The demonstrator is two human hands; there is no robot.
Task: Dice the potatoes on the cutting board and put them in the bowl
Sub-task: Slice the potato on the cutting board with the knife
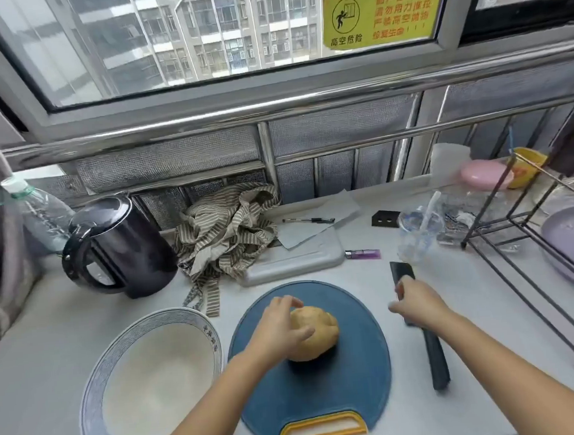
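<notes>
Left hand on the potato, right hand at the knife.

The left hand [280, 324] cups a whole potato [317, 335], fingers curled over it, on the round blue cutting board [359, 366]. The right hand [419, 304] lies over a black knife [436, 360] on the counter just right of the board; I cannot tell whether it grips. A patterned bowl [93, 397] sits left of the left hand.

Two arms are filling the lower half of the shot, and both are showing bare from the bottom edge upward. The slim left forearm [218, 404] is running uncovered all the way to the bare left hand [280, 324]. The right forearm [517, 364] is showing the same plain skin up to the bare right hand [419, 304]. That right hand is smearing slightly with blur, so its fingertips and nails are not reading clearly.
</notes>
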